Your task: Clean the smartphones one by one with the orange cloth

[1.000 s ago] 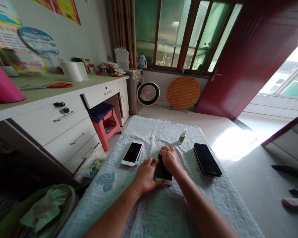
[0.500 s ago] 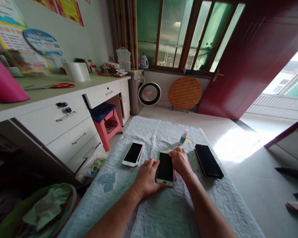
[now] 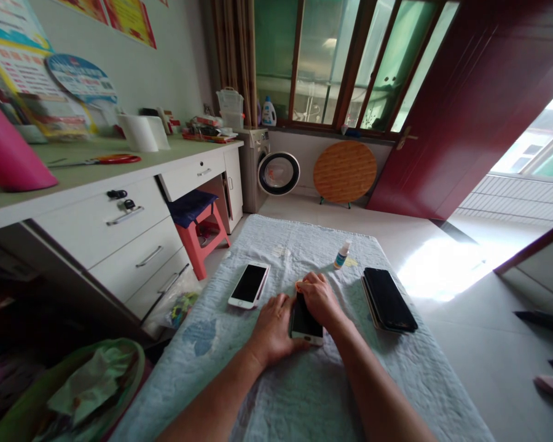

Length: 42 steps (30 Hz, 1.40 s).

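A white-framed smartphone (image 3: 308, 322) with a dark screen lies face up on the quilted cloth (image 3: 276, 245). My left hand (image 3: 273, 329) grips it along its left side, thumb at the lower edge. Over its upper part, my right hand (image 3: 319, 299) presses a small orange piece (image 3: 298, 286) to the screen; the fingers mostly cover that piece, so I cannot make out its kind. To the left lies another white phone (image 3: 249, 285), stacked on something thin. On the right, a black phone (image 3: 389, 301) rests on a lighter one. A small spray bottle (image 3: 341, 255) stands beyond my right hand.
On the left is a white desk (image 3: 105, 227) with scissors (image 3: 113, 159) and a paper roll (image 3: 141, 132). A red stool (image 3: 203, 236) sits under it. A basket (image 3: 136, 362) stands at lower left. Behind are a washing machine (image 3: 253, 172) and a round wooden board (image 3: 345, 172).
My right hand has slid left with the orange piece, from the phone's upper right edge across to its upper left. My left hand keeps its hold on the phone.
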### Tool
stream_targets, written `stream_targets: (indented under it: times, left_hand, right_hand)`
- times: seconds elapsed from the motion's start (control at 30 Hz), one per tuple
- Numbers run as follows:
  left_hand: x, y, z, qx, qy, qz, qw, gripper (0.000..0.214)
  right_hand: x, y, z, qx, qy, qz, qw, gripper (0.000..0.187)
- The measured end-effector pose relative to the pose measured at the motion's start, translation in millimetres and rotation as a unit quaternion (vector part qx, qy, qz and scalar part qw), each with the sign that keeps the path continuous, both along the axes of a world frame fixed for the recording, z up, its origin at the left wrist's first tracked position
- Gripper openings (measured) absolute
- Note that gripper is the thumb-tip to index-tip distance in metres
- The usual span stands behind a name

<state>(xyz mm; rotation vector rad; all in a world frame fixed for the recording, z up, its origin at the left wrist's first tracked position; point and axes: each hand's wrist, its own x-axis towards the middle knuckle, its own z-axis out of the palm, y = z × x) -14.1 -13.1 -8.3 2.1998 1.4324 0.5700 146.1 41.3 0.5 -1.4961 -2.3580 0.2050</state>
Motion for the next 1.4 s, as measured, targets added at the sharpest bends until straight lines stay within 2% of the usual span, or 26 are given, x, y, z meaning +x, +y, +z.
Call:
stream_targets:
  times: [0.2,0.3,0.53,0.67,0.77,0.87,1.1,1.2,1.27,1.4]
  left_hand:
    - [-4,3,-15.5,-0.016,-0.025,0.008,1.000,0.117]
    - [-5,3,-16.8,-0.017,-0.026,0.005,1.000,0.118]
    - [0,0,-3.9,0.000,0.004,0.008,1.000,0.101]
    - [-1,0,-3.2,0.020,0.023,-0.011,0.999,0.080]
    - [-1,-1,-4.1,0.041,0.022,-0.019,0.999,0.073]
    - [1,-1,-4.6,0.048,0.004,-0.024,0.999,0.069]
    - [5,-2,-2.8,0.067,-0.043,-0.019,0.997,0.075]
    - [5,-5,2.1,0.081,-0.023,-0.039,0.996,0.064]
    - [6,-7,6.1,0.085,-0.001,-0.047,0.995,0.055]
    - [8,-9,11.2,0.078,0.022,-0.052,0.995,0.045]
  right_hand:
    - [9,-11,6.3,-0.068,0.048,0.107,0.991,0.028]
    - [9,-11,7.8,-0.083,0.054,0.115,0.988,0.027]
    - [3,0,4.9,-0.025,0.026,0.029,0.999,0.027]
    - [5,9,-4.6,0.008,0.008,-0.023,1.000,0.026]
    - [6,12,-8.0,0.018,-0.008,-0.058,0.998,0.025]
    - [7,11,-6.9,0.018,-0.005,-0.051,0.999,0.026]
    - [5,-1,4.9,-0.043,0.024,0.043,0.998,0.027]
    - [5,-5,7.0,-0.056,0.019,0.063,0.996,0.028]
    - [4,-4,5.9,-0.048,0.014,0.059,0.997,0.028]
    - [2,4,1.1,-0.017,-0.006,0.005,1.000,0.027]
